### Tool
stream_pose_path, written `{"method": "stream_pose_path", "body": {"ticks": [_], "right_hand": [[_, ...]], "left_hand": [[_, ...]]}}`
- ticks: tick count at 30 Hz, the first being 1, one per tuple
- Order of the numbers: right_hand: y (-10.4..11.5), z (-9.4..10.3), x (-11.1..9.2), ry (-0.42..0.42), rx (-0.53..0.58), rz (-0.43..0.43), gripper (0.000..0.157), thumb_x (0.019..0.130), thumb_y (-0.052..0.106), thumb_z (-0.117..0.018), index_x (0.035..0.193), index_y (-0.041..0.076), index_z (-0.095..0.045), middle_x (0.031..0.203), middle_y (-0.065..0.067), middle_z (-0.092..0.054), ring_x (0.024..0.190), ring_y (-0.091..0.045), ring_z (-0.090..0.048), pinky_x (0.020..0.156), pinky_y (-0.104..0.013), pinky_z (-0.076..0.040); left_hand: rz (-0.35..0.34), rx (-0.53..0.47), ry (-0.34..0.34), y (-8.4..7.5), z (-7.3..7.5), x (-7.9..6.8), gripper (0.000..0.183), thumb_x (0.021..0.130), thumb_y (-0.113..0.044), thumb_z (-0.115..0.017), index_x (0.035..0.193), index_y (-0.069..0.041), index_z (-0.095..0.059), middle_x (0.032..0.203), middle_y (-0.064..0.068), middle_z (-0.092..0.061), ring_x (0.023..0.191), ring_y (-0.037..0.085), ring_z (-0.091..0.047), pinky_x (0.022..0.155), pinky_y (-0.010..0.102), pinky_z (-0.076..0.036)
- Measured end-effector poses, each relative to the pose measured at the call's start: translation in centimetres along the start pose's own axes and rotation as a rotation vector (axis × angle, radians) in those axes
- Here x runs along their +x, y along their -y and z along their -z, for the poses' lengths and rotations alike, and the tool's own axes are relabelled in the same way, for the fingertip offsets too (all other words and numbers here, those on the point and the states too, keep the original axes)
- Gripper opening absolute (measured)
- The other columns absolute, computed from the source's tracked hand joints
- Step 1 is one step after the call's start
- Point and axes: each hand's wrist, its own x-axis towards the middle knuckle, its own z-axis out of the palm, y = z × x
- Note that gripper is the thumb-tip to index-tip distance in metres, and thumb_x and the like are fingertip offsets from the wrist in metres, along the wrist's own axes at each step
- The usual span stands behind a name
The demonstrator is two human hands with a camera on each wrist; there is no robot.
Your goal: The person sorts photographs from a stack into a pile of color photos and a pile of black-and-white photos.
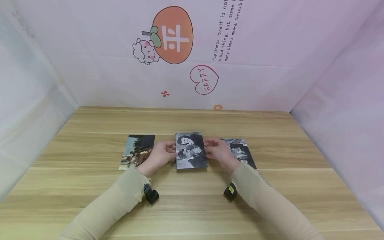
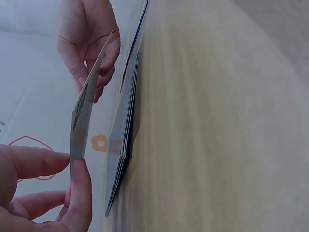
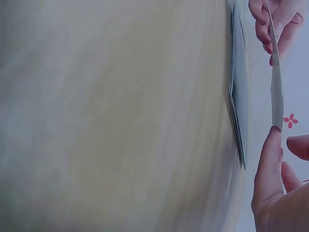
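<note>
A black-and-white photo card [image 1: 191, 153] showing two people is raised above the middle of the table. My left hand [image 1: 163, 154] pinches its left edge between thumb and fingers, clearest in the left wrist view. At the right edge is my right hand [image 1: 219, 151]. In the right wrist view its thumb [image 3: 268, 159] touches the card's end, while the forefinger stands apart from it. Beneath the raised card lie several stacked cards [image 2: 124, 130], mostly hidden from the head camera.
A colour photo card [image 1: 139, 150] lies left of my left hand, partly covered by it. Another black-and-white photo card [image 1: 241, 151] lies under and beyond my right wrist. The wooden table [image 1: 192, 210] meets a printed white backdrop [image 1: 120, 86] behind and white sheets at both sides.
</note>
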Motion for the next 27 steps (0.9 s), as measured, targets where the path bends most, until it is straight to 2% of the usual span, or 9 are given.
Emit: {"method": "stream_pose_path", "body": {"ticks": [6,13,19,27], "right_hand": [[0.1,0.8,-0.5,-0.024,-0.038,0.009,0.044,0.088,-0.005,-0.055,0.132,-0.006,-0.049,0.122,-0.023,-0.056,0.098,-0.020,-0.060,0.085,-0.033,-0.055],[0.2,2.1,-1.1,-0.035,-0.113,-0.003,0.044,0.089,-0.001,-0.057,0.133,-0.003,-0.050,0.117,-0.019,-0.057,0.093,-0.015,-0.059,0.080,-0.027,-0.056],[0.3,3.9,-1.4,-0.021,-0.161,-0.010,0.045,0.091,0.002,-0.054,0.136,-0.003,-0.047,0.119,-0.018,-0.056,0.094,-0.014,-0.059,0.078,-0.024,-0.055],[0.4,6.1,-1.7,-0.021,-0.064,0.028,0.048,0.090,-0.002,-0.054,0.135,-0.009,-0.043,0.103,-0.005,-0.056,0.083,0.000,-0.056,0.078,-0.018,-0.054]], "left_hand": [[-0.011,-0.044,-0.011,-0.2,-0.8,-0.1,0.054,0.081,0.008,-0.061,0.133,0.010,-0.046,0.115,0.022,-0.057,0.102,0.032,-0.061,0.075,0.027,-0.057],[-0.014,-0.057,0.000,0.1,-2.1,0.2,0.055,0.081,0.007,-0.063,0.134,0.006,-0.047,0.114,0.019,-0.059,0.099,0.027,-0.063,0.077,0.027,-0.056],[-0.037,-0.104,0.023,-0.5,-3.2,0.6,0.055,0.080,0.008,-0.062,0.133,0.008,-0.047,0.114,0.020,-0.058,0.100,0.029,-0.063,0.079,0.030,-0.057],[-0.053,-0.103,0.057,-2.2,-4.6,0.9,0.055,0.083,0.006,-0.062,0.136,0.005,-0.046,0.115,0.017,-0.058,0.103,0.027,-0.062,0.079,0.028,-0.056]]}}
